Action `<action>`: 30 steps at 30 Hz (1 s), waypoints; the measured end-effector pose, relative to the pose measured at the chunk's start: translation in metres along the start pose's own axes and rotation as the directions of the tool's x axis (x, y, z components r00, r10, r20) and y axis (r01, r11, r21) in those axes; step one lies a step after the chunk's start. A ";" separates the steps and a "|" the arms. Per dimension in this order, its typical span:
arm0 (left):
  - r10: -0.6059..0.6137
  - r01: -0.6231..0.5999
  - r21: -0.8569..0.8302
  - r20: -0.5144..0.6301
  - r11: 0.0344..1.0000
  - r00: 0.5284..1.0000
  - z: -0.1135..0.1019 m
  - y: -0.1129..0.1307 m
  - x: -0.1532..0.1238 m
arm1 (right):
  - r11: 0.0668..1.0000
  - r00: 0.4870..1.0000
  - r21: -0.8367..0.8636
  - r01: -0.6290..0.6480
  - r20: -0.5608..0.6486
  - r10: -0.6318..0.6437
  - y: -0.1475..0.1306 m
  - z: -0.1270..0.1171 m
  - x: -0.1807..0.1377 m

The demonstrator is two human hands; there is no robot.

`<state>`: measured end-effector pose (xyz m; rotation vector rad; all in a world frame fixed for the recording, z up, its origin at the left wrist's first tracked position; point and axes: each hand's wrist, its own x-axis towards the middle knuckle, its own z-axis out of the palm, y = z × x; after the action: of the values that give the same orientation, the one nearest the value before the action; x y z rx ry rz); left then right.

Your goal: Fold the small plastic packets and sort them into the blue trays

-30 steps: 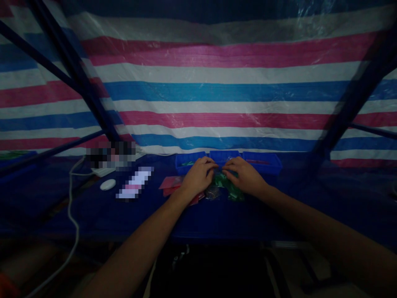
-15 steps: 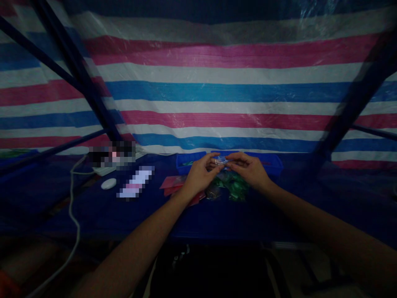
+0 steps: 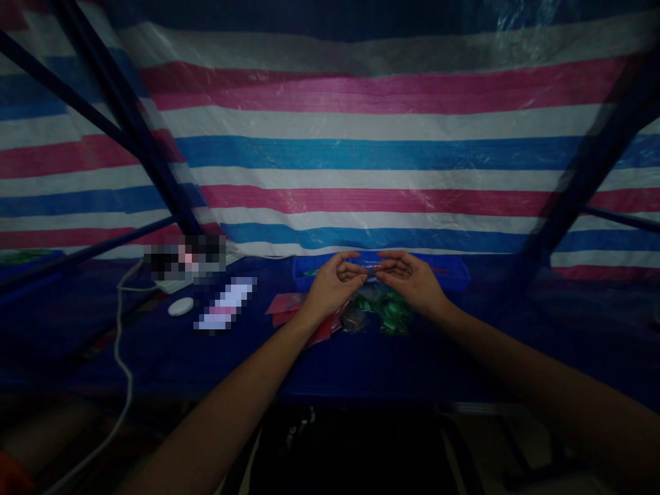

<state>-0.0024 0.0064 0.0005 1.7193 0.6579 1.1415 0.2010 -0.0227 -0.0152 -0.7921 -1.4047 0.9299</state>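
Note:
A small clear plastic bag (image 3: 370, 266) is stretched between my two hands above the table. My left hand (image 3: 334, 283) pinches its left side between thumb and fingers. At its right side, my right hand (image 3: 412, 280) grips in the same way, fingers curled. Beneath the hands lie green plastic packets (image 3: 394, 313) in a loose heap. Red flat packets (image 3: 287, 304) spread out to the left of them, partly under my left wrist. Between the two heaps sits a clear packet (image 3: 353, 319) with dark contents I cannot make out.
Blue trays (image 3: 456, 276) stand behind my hands, along the striped tarp wall (image 3: 371, 151). To the left are a white round object (image 3: 181, 306), a pixelated phone-like slab (image 3: 225, 304) and a white cable (image 3: 121, 344). Dark metal poles (image 3: 128, 124) slant at both sides.
My hands have tilted and drawn slightly apart, and the clear bag between them looks lower and flatter. The things on the table stay where they were.

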 end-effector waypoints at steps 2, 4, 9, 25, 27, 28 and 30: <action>-0.007 0.007 0.028 -0.010 1.000 1.000 -0.001 0.000 0.000 | 1.000 1.000 -0.005 0.003 -0.009 -0.003 0.002 0.000 0.001; -0.012 0.013 0.054 -0.020 0.998 1.000 -0.001 0.000 0.000 | 1.000 1.000 -0.014 0.006 -0.018 -0.006 0.004 -0.001 0.001; -0.012 0.014 0.079 -0.019 0.997 1.000 -0.003 -0.002 0.001 | 1.000 0.999 -0.001 -0.004 -0.044 0.004 0.007 -0.002 0.001; 0.022 -0.022 -0.006 0.041 1.000 0.999 -0.003 -0.001 0.001 | 0.995 0.996 0.046 -0.090 0.035 0.088 0.008 -0.002 0.000; 0.031 -0.030 -0.007 0.043 1.000 0.999 -0.002 0.000 0.000 | 0.995 0.995 0.044 -0.093 0.040 0.091 0.008 0.000 -0.001; 0.039 -0.039 0.004 0.040 0.999 0.998 -0.001 0.001 0.000 | 0.995 0.995 0.041 -0.093 0.047 0.091 0.008 0.001 -0.002; 0.049 -0.050 0.030 0.029 0.998 0.998 0.001 0.001 -0.001 | 0.995 0.994 0.034 -0.094 0.060 0.092 0.008 0.002 -0.002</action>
<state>-0.0022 0.0052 0.0011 1.7840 0.6212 1.1444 0.1984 -0.0211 -0.0233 -0.8140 -1.4072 1.0548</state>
